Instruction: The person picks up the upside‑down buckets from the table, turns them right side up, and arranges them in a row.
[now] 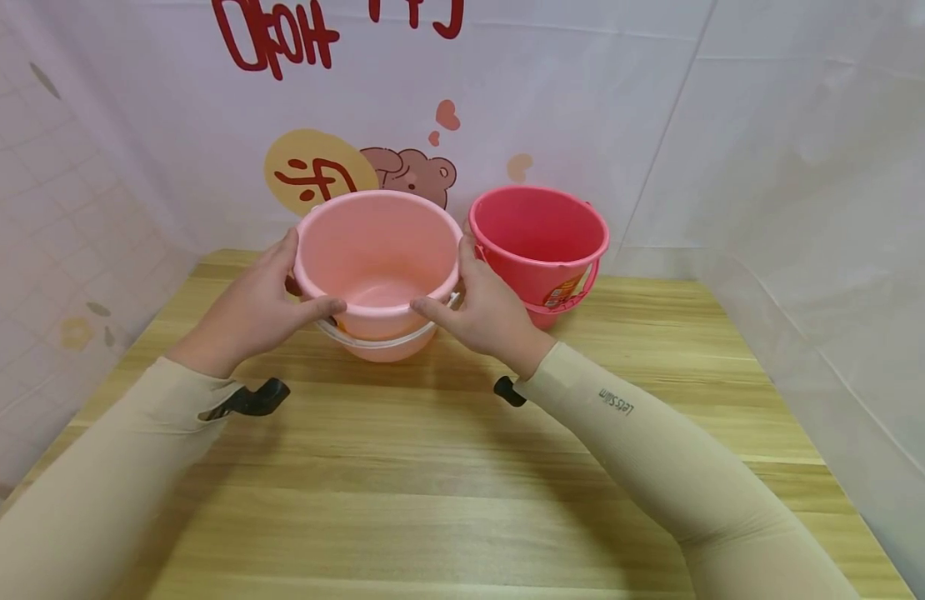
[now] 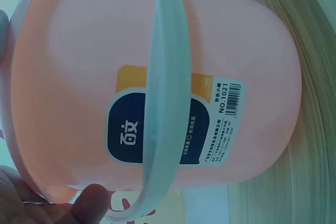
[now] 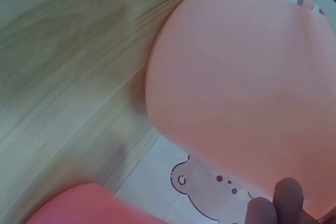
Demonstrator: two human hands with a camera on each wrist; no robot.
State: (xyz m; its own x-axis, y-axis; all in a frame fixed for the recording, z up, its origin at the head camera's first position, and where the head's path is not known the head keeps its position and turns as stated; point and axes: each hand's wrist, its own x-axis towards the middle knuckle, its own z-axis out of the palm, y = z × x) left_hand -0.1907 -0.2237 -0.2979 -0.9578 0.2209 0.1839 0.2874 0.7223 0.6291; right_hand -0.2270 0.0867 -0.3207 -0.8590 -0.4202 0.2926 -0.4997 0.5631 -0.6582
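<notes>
Both hands hold a light pink bucket (image 1: 376, 242) by its rim, mouth up and leaning toward me. My left hand (image 1: 252, 308) grips the left side, thumb along the front of the rim. On the opposite side my right hand (image 1: 496, 304) does the same, its thumb at the front right. A white handle (image 1: 387, 342) hangs across the front of the bucket. In the left wrist view that handle crosses a navy and orange label (image 2: 126, 135). The right wrist view shows the smooth outer wall (image 3: 226, 77) and fingertips (image 3: 289, 198) at the rim.
Just right of my right hand stands a deeper pink bucket (image 1: 537, 217), its pink handle (image 1: 582, 292) hanging down. Both buckets are at the back of a wooden table (image 1: 402, 500). A printed white sheet (image 1: 582, 83) rises behind, with pale sheets at both sides.
</notes>
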